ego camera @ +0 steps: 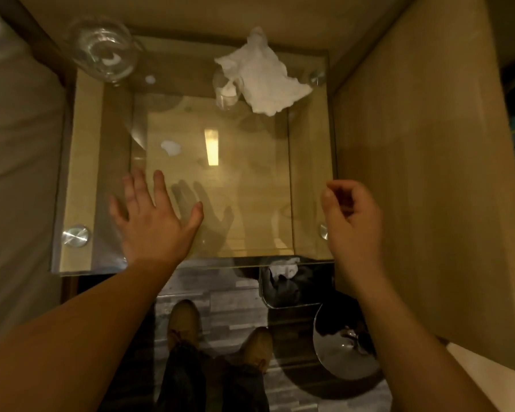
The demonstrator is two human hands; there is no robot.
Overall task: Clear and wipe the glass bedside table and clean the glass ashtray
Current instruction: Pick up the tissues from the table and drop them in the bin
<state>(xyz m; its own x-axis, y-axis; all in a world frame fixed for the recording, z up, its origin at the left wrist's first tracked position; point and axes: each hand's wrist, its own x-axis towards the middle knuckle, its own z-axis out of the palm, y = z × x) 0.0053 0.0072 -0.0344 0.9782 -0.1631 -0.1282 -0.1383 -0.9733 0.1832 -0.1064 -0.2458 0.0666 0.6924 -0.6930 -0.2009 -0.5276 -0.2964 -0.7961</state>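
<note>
the left hand (153, 217) is held flat with its fingers spread wide over the near left part of the glass bedside table (250, 185), nothing being gripped; whether the palm touches the glass cannot be told. the right hand (353, 217) is seen at the near right edge of the table, fingers curled loosely inward with the thumb near the fingertips, and no object can be made out within it. a small white scrap (170, 147) is found just beyond the left hand's fingertips. further ahead of both hands, toward the far side, a crumpled white tissue (263, 77) is draped partly over a small clear glass (227, 90). the glass ashtray (106, 50) is placed well beyond the left hand at the far left corner, with a white fragment seen inside it. below the right forearm, on the floor, a bin (292, 285) lined with a dark bag and a round shiny lid (344, 343) are visible.
</note>
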